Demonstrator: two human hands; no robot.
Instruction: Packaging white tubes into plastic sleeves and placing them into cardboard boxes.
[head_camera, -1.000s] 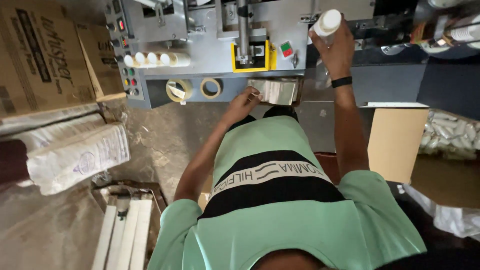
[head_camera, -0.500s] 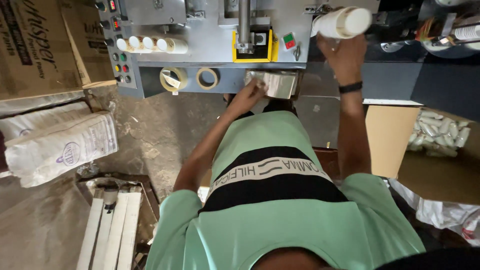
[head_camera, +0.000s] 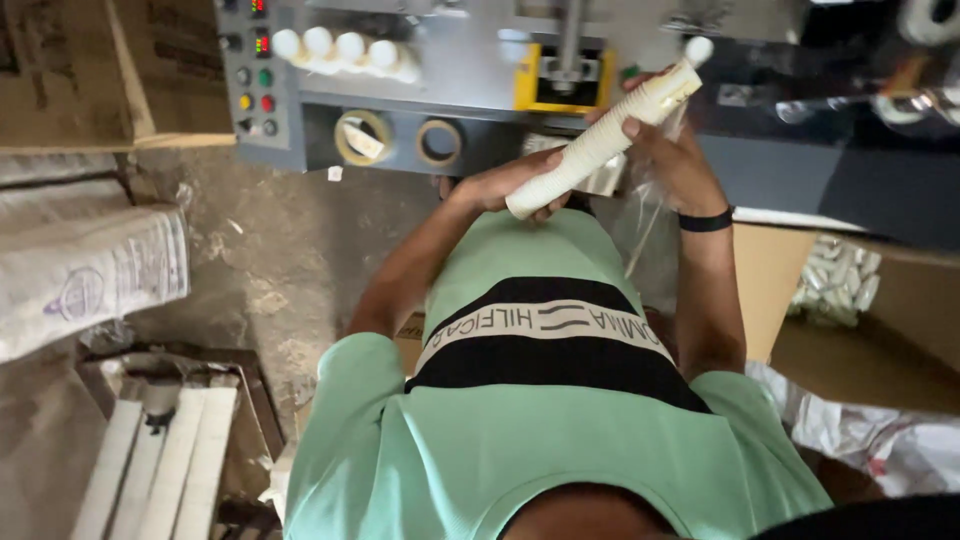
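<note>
One stack of nested white cups (head_camera: 600, 135) was held tilted, low end toward the person's left, high end up at the right; left hand (head_camera: 510, 185) cupped the low end, fingers closed under it; right hand (head_camera: 665, 150) gripped the upper part, fingers wrapped around, a thin clear bag (head_camera: 645, 215) hanging from that hand; a black band (head_camera: 705, 220) on the right wrist; the stack sat just in front of the grey machine (head_camera: 480, 70), close to its front face; on the machine, one row of four white cup ends (head_camera: 345, 50), two round openings (head_camera: 400, 140), one yellow bracket (head_camera: 560, 80), a panel of small buttons (head_camera: 255, 90); one open carton (head_camera: 850, 300) at the right with many small white pieces inside, near the right elbow; one brown box (head_camera: 90, 70) top left; pale sacks (head_camera: 90, 270) at left, well apart; white slats (head_camera: 150, 460) bottom left; bare concrete floor (head_camera: 270, 260) between sacks and person, open room there; right side crowded by carton and crumpled plastic (head_camera: 870, 440).
</note>
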